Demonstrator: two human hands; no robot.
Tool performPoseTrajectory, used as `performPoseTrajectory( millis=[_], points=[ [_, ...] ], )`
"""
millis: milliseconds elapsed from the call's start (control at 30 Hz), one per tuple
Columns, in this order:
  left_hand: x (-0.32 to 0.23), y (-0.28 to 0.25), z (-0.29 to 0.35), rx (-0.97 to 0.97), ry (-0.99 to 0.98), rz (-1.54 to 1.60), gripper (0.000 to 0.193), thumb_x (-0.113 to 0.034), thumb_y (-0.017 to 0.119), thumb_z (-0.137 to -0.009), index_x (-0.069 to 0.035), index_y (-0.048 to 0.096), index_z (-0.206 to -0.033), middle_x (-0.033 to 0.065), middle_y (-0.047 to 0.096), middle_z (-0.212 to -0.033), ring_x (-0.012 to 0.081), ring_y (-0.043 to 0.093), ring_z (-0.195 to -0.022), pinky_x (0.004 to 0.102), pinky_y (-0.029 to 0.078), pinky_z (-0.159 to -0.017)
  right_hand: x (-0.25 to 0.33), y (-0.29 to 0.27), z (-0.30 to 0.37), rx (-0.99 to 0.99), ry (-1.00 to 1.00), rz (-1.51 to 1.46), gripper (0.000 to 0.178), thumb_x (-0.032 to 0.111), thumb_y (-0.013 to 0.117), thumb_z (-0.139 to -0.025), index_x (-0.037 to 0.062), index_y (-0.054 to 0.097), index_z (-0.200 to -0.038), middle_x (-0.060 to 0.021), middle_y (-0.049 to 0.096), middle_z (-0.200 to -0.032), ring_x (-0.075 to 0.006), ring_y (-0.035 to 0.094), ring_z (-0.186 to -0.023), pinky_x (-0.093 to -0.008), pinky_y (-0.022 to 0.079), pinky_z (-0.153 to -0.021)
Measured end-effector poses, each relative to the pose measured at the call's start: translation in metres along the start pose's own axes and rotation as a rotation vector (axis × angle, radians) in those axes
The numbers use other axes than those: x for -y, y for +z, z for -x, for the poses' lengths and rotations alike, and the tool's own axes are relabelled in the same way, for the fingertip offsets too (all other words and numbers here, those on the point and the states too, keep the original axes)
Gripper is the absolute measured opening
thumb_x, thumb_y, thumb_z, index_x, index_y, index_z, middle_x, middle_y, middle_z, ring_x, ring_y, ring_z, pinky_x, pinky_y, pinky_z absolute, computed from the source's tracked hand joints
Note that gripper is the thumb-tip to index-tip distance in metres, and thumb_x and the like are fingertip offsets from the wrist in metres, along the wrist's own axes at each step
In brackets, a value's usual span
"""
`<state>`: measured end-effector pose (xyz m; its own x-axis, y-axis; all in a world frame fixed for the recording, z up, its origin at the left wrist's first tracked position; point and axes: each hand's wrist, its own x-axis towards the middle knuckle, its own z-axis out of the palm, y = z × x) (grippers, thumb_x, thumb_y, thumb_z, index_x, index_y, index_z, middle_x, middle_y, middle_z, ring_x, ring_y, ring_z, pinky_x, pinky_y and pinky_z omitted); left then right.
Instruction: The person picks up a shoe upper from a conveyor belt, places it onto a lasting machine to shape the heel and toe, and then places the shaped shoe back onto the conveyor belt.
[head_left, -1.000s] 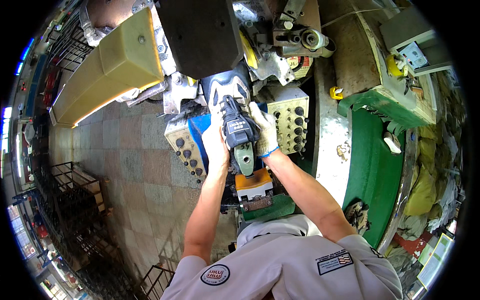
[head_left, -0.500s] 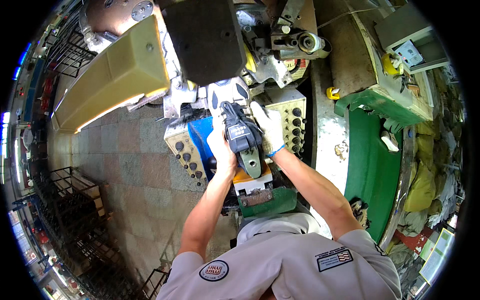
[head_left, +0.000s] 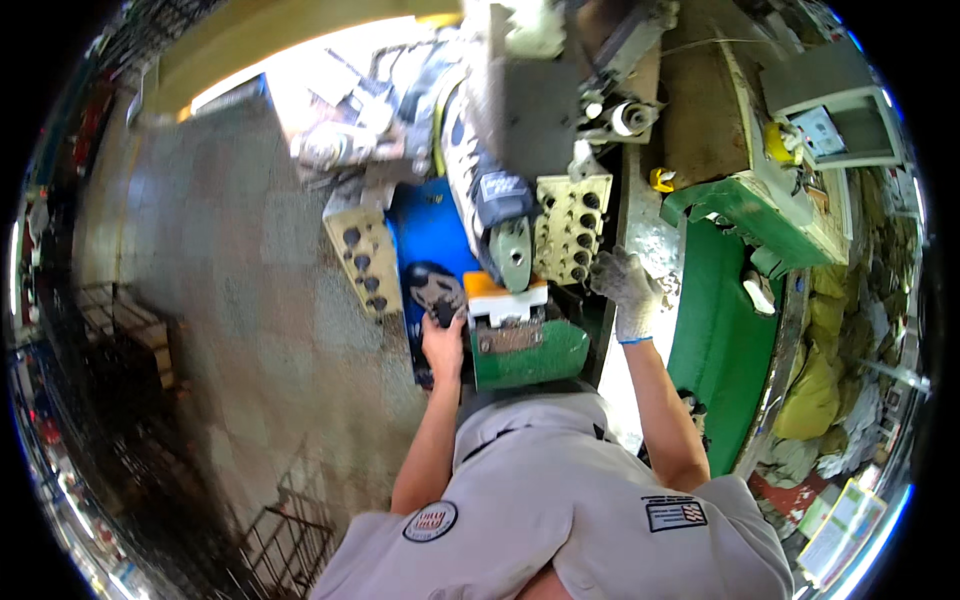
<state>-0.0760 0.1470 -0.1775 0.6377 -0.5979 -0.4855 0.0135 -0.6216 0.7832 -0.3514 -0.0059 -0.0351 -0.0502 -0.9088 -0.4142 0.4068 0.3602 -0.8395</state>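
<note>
A dark lace-up shoe upper (head_left: 500,199) with pale patches sits in the machine, stretched over a green last (head_left: 515,256) whose heel end points toward me. Down to the left, my left hand (head_left: 442,345) is closed on the near end of a dark, rounded shoe piece (head_left: 435,284) with grey patches, beside the blue panel (head_left: 425,225). Whether that piece is an upper or a sole, I cannot tell. My right hand (head_left: 628,285), in a pale knit glove with a blue cuff, is raised with its fingers apart, right of the machine, and holds nothing.
Knob panels flank the machine, one at left (head_left: 362,265) and one at right (head_left: 573,230). An orange-and-white support (head_left: 505,300) and a green guard (head_left: 530,358) stand close to my waist. A green conveyor (head_left: 705,310) runs along the right, carrying shoe pieces.
Both hands have left the shoe on the last. My left hand moved down to the dark shoe piece; my right moved right and opened. The shoe now sits deeper in the machine, whose parts are blurred.
</note>
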Motion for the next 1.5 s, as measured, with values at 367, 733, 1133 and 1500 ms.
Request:
performPoseTrajectory(
  millis=[367, 733, 1133, 1500],
  points=[
    [0.021, 0.007, -0.022, -0.027, 0.106, -0.107, 0.075, -0.025, 0.083, -0.07, 0.009, 0.054, -0.131, 0.0302, 0.068, -0.113, 0.0445, 0.066, -0.106, 0.047, 0.052, -0.093, 0.005, 0.022, 0.023, 0.094, 0.066, 0.191, 0.049, 0.027, 0.06, -0.1, -0.0083, 0.056, -0.133, -0.0183, 0.07, -0.117, -0.0274, 0.072, -0.098, -0.0384, 0.06, -0.079],
    [-0.176, -0.213, 0.085, 0.428, 0.159, 0.239, 0.061, -0.011, 0.085, -0.063, 0.007, 0.066, -0.118, 0.0119, 0.072, -0.106, 0.0162, 0.068, -0.088, 0.0279, 0.054, -0.078, 0.048, 0.063, 0.065, 0.478, 0.114, -0.013, 0.065, 0.036, 0.062, -0.098, -0.0109, 0.045, -0.141, -0.0266, 0.063, -0.127, -0.0339, 0.07, -0.106, -0.0405, 0.059, -0.084],
    [-0.269, -0.003, 0.161, 0.502, 0.448, 0.566, 0.045, -0.032, 0.069, -0.096, 0.006, 0.065, -0.12, 0.0034, 0.069, -0.11, 0.0095, 0.061, -0.096, 0.0253, 0.046, -0.087, 0.085, 0.041, 0.082, 0.473, 0.455, -0.787, 0.056, 0.039, 0.064, -0.095, 0.0027, 0.057, -0.137, -0.0145, 0.067, -0.125, -0.0247, 0.068, -0.108, -0.0369, 0.054, -0.098],
    [-0.249, 0.189, 0.218, 1.026, 0.422, 0.159, 0.046, -0.026, 0.073, -0.092, 0.007, 0.062, -0.123, 0.0079, 0.067, -0.113, 0.0135, 0.059, -0.101, 0.0314, 0.048, -0.09, 0.124, -0.153, 0.084, 0.197, -0.122, -0.313, 0.071, 0.033, 0.068, -0.089, -0.0034, 0.046, -0.146, -0.0127, 0.063, -0.131, -0.0192, 0.061, -0.114, -0.0323, 0.047, -0.102]
  ],
)
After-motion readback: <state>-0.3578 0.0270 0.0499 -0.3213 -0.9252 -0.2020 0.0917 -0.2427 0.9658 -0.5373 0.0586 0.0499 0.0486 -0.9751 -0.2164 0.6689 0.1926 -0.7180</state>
